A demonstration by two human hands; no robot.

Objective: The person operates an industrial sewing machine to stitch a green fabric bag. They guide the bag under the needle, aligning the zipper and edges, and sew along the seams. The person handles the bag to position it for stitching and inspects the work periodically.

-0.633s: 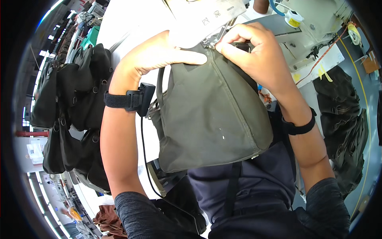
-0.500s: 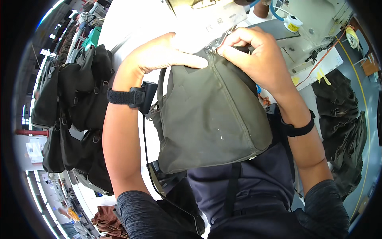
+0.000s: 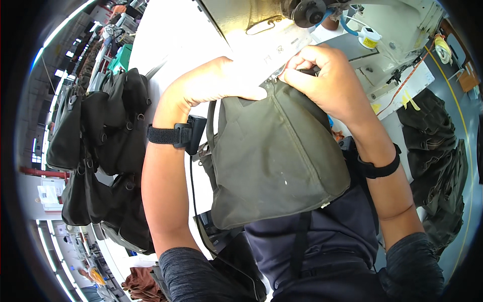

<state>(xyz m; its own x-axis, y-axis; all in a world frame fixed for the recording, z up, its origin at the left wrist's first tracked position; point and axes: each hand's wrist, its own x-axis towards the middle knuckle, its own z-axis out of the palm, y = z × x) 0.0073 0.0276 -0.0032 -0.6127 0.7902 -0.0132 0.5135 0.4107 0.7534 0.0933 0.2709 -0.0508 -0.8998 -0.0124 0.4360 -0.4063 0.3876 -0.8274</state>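
Observation:
An olive-green fabric bag (image 3: 274, 156) hangs in front of me, its top edge pushed up under the arm of a pale sewing machine (image 3: 282, 30). My left hand (image 3: 214, 83) lies along the bag's upper left edge, thumb stretched toward the middle. My right hand (image 3: 327, 83) pinches the bag's upper right edge close to the machine's needle area, fingers curled over the fabric. A black strap with a small device (image 3: 176, 135) wraps my left wrist, and a black band (image 3: 378, 168) my right.
A heap of finished dark bags (image 3: 100, 146) lies on the white table (image 3: 166, 40) to my left. More dark fabric (image 3: 435, 151) is piled on the floor at right. A thread spool (image 3: 370, 38) sits on the machine bed.
Both hands and the bag's top edge have stayed at the machine; the view has shifted slightly, showing more of the machine head above.

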